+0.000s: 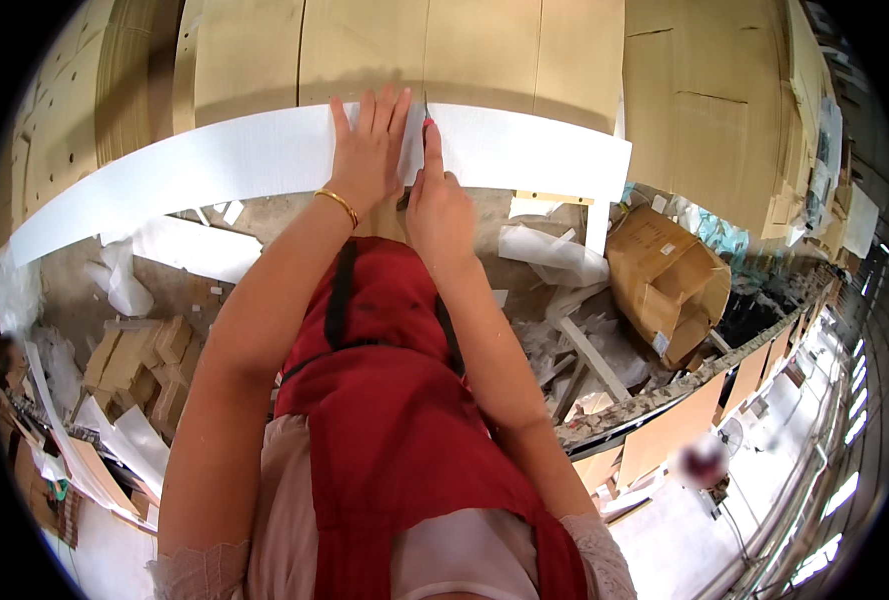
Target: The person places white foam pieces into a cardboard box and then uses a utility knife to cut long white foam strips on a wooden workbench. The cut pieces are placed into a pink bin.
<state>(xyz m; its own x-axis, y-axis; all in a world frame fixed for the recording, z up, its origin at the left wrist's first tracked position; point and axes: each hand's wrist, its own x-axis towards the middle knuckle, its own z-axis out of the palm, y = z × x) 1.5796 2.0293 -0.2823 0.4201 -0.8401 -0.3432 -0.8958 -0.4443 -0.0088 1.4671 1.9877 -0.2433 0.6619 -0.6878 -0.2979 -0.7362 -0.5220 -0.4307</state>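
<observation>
The left hand lies flat, fingers spread, on the long white foam strip. Just beside it, the right hand grips a thin red-tipped cutter on the strip.

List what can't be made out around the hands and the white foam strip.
- Cutter in the right hand, head view: only a red tip shows; the fingers cover the rest.
- White foam strip: the left hand hides the part beneath it.
- Floor below the bench: hidden by the red apron.
</observation>
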